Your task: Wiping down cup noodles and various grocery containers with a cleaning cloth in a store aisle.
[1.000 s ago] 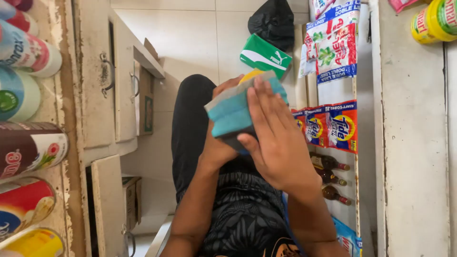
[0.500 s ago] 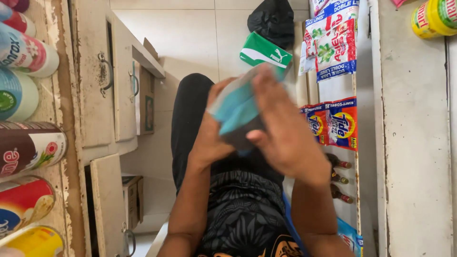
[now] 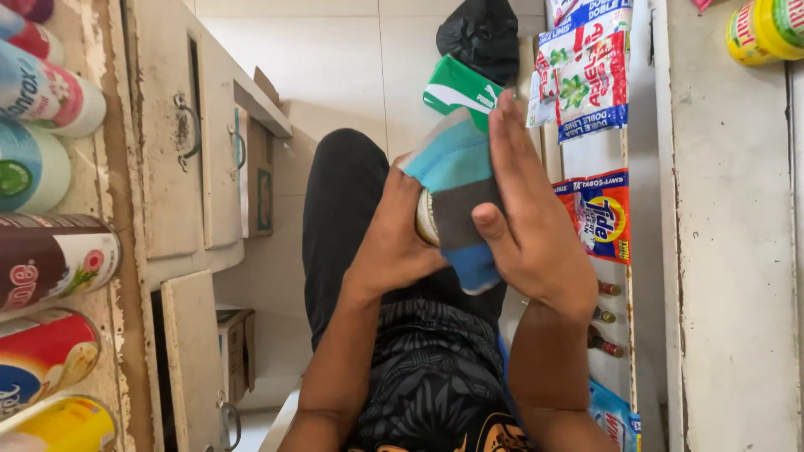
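Left hand (image 3: 394, 243) wraps a can (image 3: 428, 219); right hand (image 3: 532, 226), fingers flat, presses striped blue-grey cloth (image 3: 459, 188) against it.

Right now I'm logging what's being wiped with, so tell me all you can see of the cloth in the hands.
The cloth looks like soft fabric in blocks of teal, grey-brown and blue. It is draped over a round can, hiding most of it. The right hand presses flat on it; the left hand grips the can from beneath.
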